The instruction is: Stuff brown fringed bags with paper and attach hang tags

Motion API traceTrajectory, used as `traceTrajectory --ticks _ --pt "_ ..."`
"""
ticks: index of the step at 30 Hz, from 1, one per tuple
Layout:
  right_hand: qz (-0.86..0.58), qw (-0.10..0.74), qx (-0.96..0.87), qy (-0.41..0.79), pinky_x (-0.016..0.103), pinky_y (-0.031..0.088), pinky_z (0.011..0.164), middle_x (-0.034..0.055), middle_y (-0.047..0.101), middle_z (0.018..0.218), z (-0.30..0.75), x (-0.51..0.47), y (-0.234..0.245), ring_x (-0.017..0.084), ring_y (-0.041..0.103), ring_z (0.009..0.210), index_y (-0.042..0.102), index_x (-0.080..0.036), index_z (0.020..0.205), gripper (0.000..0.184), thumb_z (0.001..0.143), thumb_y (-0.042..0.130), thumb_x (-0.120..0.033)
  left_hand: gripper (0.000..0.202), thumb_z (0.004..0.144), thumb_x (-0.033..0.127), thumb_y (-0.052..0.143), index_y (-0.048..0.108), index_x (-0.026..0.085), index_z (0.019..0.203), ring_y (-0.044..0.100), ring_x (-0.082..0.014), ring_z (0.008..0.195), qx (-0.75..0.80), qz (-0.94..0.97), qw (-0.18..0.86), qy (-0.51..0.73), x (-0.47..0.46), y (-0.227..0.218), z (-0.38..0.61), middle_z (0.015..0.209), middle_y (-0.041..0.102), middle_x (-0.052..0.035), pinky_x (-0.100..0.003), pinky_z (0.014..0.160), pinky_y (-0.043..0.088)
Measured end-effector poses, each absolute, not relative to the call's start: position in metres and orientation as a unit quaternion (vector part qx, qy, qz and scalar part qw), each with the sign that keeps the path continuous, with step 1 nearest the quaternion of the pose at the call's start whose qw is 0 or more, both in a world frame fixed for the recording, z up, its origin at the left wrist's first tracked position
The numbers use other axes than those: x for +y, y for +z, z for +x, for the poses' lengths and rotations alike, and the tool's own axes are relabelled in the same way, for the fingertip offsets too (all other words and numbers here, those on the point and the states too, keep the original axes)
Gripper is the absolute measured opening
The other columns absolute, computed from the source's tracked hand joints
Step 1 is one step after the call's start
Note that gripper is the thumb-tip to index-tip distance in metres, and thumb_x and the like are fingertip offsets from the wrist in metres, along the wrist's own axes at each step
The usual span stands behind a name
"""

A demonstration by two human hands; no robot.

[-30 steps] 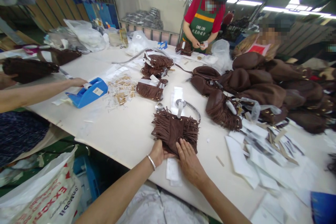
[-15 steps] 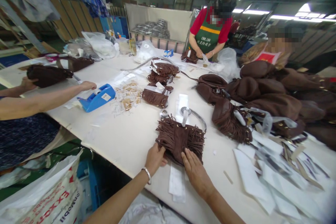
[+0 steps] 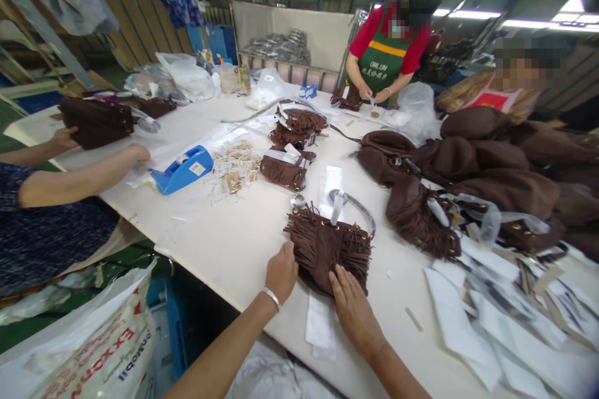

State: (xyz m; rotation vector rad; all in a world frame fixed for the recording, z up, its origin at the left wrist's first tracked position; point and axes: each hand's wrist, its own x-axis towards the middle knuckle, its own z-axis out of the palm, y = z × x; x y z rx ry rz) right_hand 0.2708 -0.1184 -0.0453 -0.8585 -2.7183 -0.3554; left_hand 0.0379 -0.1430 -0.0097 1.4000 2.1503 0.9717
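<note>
A dark brown fringed handbag lies on the table before me, its grey strap curving out at the top right. My left hand is closed at the bag's left edge, its fingertips hidden against the fringe. Flat on the lower right front rests my right hand, fingers stretched out. A clear wrapping strip stands up at the bag's top edge. White paper strips stick out from under the bag toward me.
Brown bags are heaped to the right, above white sheets. Fringed bags lie farther up the table. A blue tape dispenser stands left, near a co-worker's arm. Another co-worker handles a bag across the table.
My left hand has shifted up along the bag's left edge and curled into a fist. My right hand stays on the front. The co-worker's hand at left has pulled back from the tape dispenser.
</note>
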Motion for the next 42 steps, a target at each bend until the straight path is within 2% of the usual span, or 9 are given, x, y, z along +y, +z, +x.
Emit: traceTrajectory --ticks 8,12,16,19,23,29,33,39,42 --pt "-0.296 0.127 -0.94 -0.113 0.049 0.037 0.111 0.0215 0.029 0.154 0.276 -0.119 -0.054 0.033 0.03 0.141 0.029 -0.01 0.149 0.072 0.08 0.046 0.002 0.014 0.079 0.014 0.044 0.051 0.021 0.089 0.061 -0.0142 0.061 0.743 0.44 0.253 0.438 -0.153 -0.02 0.033 0.069 0.062 0.0034 -0.022 0.057 0.047" --pt "-0.301 0.116 -0.941 -0.107 0.049 0.038 0.11 0.0203 0.02 0.157 0.275 -0.123 -0.05 0.033 0.03 0.141 0.023 -0.019 0.152 0.084 0.076 0.049 0.005 0.02 0.072 0.008 0.044 0.053 0.021 0.084 0.067 -0.0145 0.069 0.743 0.417 0.272 0.446 -0.157 -0.023 0.021 0.075 0.066 0.0033 -0.021 0.057 0.05" --pt "-0.311 0.125 -0.937 -0.103 0.049 0.04 0.109 0.0185 0.02 0.158 0.273 -0.125 -0.048 0.033 0.031 0.141 0.023 -0.023 0.152 0.089 0.073 0.051 0.005 0.015 0.079 0.012 0.045 0.055 0.02 0.088 0.068 -0.017 0.062 0.781 0.385 0.242 0.428 -0.169 0.007 -0.002 0.076 0.069 -0.0004 -0.027 0.056 0.053" --pt "-0.309 0.139 -0.935 -0.106 0.05 0.042 0.107 0.0184 0.025 0.156 0.273 -0.125 -0.051 0.034 0.033 0.14 0.027 -0.023 0.151 0.086 0.073 0.052 0.004 0.037 0.088 0.012 0.038 0.05 0.021 0.121 0.069 -0.0204 0.096 0.786 0.443 0.105 0.418 -0.168 0.045 0.015 0.104 0.07 -0.0074 -0.036 0.083 0.055" --pt "-0.29 0.184 -0.932 -0.119 0.048 0.045 0.105 0.0178 0.031 0.154 0.273 -0.122 -0.058 0.033 0.035 0.138 0.034 -0.023 0.148 0.076 0.077 0.049 0.0 0.048 0.093 0.014 0.033 0.041 0.016 0.14 0.039 -0.0209 0.138 0.555 0.78 0.013 0.289 -0.14 0.051 0.071 0.144 0.048 -0.0126 -0.039 0.112 0.037" --pt "-0.287 0.18 -0.929 -0.149 0.049 0.045 0.104 0.0206 0.029 0.154 0.275 -0.12 -0.067 0.037 0.034 0.138 0.043 -0.016 0.141 0.066 0.078 0.046 0.001 0.077 0.095 0.051 0.042 0.016 0.006 0.151 0.012 -0.0306 0.147 0.603 0.778 -0.02 0.174 -0.122 -0.019 0.067 0.158 0.016 -0.0191 -0.051 0.117 0.025" --pt "-0.297 0.162 -0.93 -0.143 0.049 0.041 0.107 0.0211 0.027 0.155 0.275 -0.122 -0.063 0.036 0.031 0.14 0.044 -0.013 0.14 0.064 0.078 0.048 0.001 0.084 0.093 0.057 0.042 0.01 0.006 0.152 0.009 -0.0292 0.147 0.608 0.773 -0.038 0.174 -0.13 -0.03 0.056 0.158 0.012 -0.0193 -0.049 0.118 0.023" --pt "-0.304 0.111 -0.944 -0.068 0.05 0.028 0.114 0.0162 0.031 0.154 0.277 -0.123 -0.02 0.031 0.026 0.143 0.038 -0.016 0.146 0.063 0.09 0.055 -0.039 0.081 0.095 0.054 0.04 0.008 0.007 0.152 0.011 -0.029 0.147 0.595 0.782 -0.049 0.18 -0.128 -0.032 0.061 0.158 0.016 -0.0201 -0.05 0.118 0.023" --pt "-0.365 0.107 -0.919 -0.103 0.054 0.027 0.113 0.0165 0.042 0.148 0.316 -0.12 -0.013 0.032 0.034 0.139 0.052 -0.015 0.135 0.052 0.094 0.048 -0.047 0.081 0.095 0.054 0.041 0.007 0.008 0.152 0.011 -0.0294 0.147 0.597 0.78 -0.051 0.18 -0.127 -0.035 0.061 0.158 0.014 -0.02 -0.05 0.117 0.024"
